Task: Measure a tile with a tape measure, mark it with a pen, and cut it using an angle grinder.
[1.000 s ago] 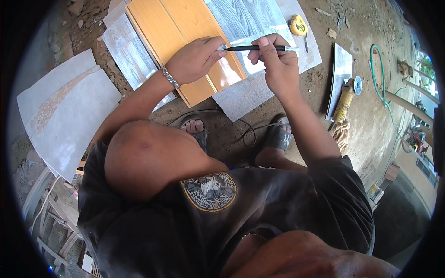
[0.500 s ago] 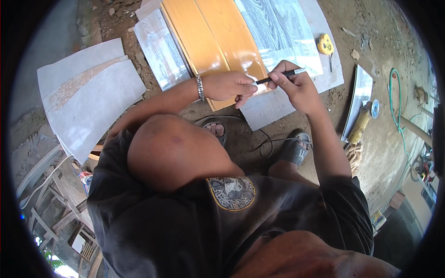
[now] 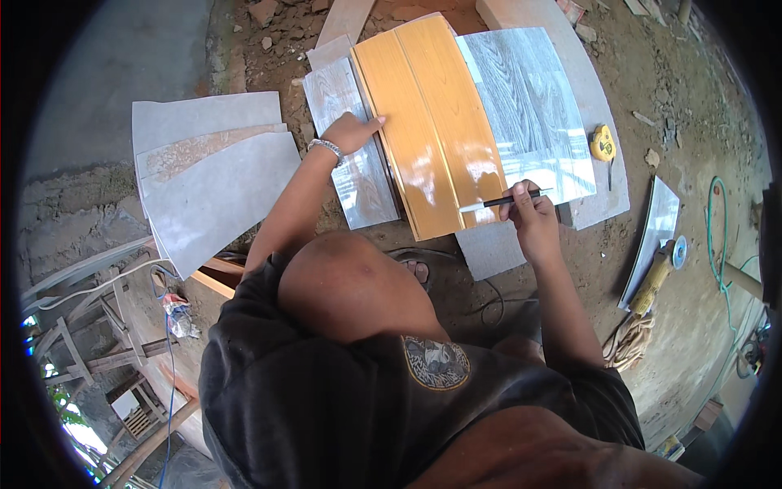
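Your right hand [image 3: 533,222] has a narrow grip on the black pen [image 3: 494,202], over the yellow panel [image 3: 419,98] beside the grey panel [image 3: 525,90]. Left hand [image 3: 349,134] at yellow's left edge; can't tell if pinching. Looks like positioning; next move calls for steadiness.

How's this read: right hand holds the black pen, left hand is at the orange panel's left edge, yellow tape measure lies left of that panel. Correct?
Not quite: the yellow tape measure lies right of the orange panel, as the head view shows. The rest holds: right hand has the black pen, left hand is at the panel's left edge.
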Tool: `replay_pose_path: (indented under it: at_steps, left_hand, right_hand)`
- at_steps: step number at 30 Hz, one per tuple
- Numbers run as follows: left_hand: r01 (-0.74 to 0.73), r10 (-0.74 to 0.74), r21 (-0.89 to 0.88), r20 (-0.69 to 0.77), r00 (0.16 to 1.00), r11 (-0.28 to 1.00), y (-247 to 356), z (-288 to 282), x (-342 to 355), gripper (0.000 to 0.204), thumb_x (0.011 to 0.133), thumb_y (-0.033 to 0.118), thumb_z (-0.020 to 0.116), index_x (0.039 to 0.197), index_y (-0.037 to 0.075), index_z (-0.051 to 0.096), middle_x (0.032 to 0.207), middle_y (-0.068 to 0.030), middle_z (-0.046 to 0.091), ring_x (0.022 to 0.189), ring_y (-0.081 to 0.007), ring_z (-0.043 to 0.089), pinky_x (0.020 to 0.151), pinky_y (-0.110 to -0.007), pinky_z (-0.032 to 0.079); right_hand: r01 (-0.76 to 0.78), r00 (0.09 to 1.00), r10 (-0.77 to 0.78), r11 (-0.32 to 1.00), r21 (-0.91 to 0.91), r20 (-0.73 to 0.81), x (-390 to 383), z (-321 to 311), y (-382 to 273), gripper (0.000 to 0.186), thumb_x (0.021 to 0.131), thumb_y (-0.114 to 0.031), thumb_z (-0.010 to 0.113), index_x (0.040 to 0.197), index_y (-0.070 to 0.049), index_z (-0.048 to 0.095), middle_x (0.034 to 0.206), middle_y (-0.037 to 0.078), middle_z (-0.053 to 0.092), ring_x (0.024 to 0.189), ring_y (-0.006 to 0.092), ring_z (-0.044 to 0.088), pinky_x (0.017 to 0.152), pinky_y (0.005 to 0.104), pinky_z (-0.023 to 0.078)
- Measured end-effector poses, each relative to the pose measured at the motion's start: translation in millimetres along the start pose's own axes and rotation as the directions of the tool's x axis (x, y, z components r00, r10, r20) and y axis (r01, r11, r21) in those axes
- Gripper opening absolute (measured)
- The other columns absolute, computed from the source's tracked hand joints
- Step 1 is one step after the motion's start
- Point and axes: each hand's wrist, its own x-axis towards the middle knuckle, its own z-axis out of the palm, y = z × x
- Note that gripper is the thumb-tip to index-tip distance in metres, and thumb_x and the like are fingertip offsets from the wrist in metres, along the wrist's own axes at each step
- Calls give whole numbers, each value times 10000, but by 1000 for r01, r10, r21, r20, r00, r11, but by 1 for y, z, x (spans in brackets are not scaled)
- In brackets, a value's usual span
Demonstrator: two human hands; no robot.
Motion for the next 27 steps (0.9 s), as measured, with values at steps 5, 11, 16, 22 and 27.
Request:
replay_pose_path:
  at_steps: [5,11,16,22,27]
  left_hand:
    - [4,37,-686,45,998,728,-24,36,15,438,896,459,753,1006,49,645,965,-16,640,849,-130,599,749,-323,536]
    - [-20,103,-886,32,994,463,-18,51,21,289,954,213,719,1161,83,564,1108,-52,661,1021,-166,642,908,-326,525]
    - [-44,150,-959,-1,989,280,-12,48,16,293,974,146,679,1221,72,541,1156,-69,668,1033,-179,661,941,-343,529]
    - [-264,252,-951,-219,943,161,-45,-32,-3,192,1026,154,587,1186,49,600,1044,-62,724,895,-165,718,795,-292,588]
    - [-268,-213,-579,-629,748,770,-106,-146,-87,307,996,224,637,1219,19,588,1020,-95,698,864,-171,670,802,-301,545]
  right_hand:
    - [-67,998,66,996,56,24,-4,6,13,330,1067,-327,529,952,-29,611,730,41,631,683,110,569,693,265,456]
    - [-126,992,124,988,94,28,-7,-2,22,313,1066,-348,528,960,-59,588,727,36,598,681,108,533,683,256,419]
    - [-132,991,132,988,78,5,-5,-8,32,335,1059,-352,543,958,-40,611,729,40,618,682,111,564,681,261,447]
    - [-129,992,128,991,31,9,-5,-18,35,368,1055,-367,550,964,-18,625,728,43,633,676,110,590,671,267,476]
    - [-147,988,150,986,78,-44,-3,-28,34,382,1045,-386,568,936,-24,624,720,40,630,671,107,587,675,266,473]
